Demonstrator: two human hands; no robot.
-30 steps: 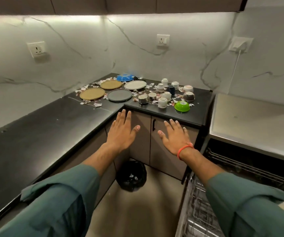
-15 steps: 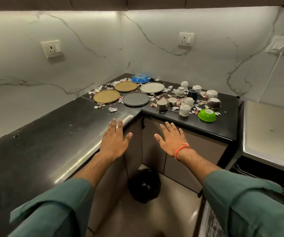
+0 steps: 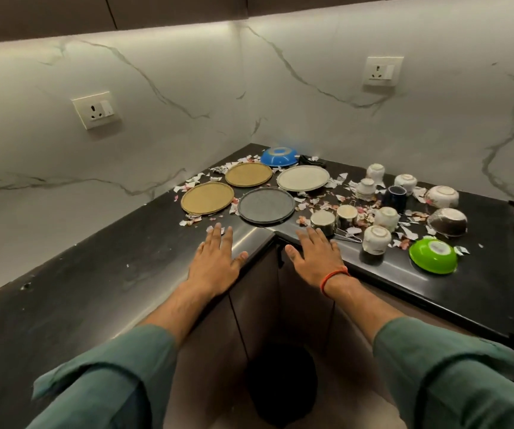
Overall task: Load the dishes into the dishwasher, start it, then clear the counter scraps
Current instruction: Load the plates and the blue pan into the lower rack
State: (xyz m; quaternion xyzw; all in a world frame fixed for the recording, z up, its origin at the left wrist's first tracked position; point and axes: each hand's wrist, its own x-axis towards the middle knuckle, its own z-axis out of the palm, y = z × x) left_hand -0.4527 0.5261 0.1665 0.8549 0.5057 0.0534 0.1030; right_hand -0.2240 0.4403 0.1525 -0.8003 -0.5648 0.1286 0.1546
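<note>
just both flat, empty hands, left hand [image 3: 215, 261] and right hand [image 3: 317, 258], over the counter [image 3: 94, 289] (no readable writing)

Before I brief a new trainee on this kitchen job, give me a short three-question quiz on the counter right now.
1. True or false: the left hand holds a plate.
2. How many flat plates lie on the counter?
3. Which overturned bowl sits nearest the counter's front edge: A blue bowl, B green bowl, C brown bowl?

Key: 1 false, both it and the right hand are open and empty; 2 four; 3 B.
</note>
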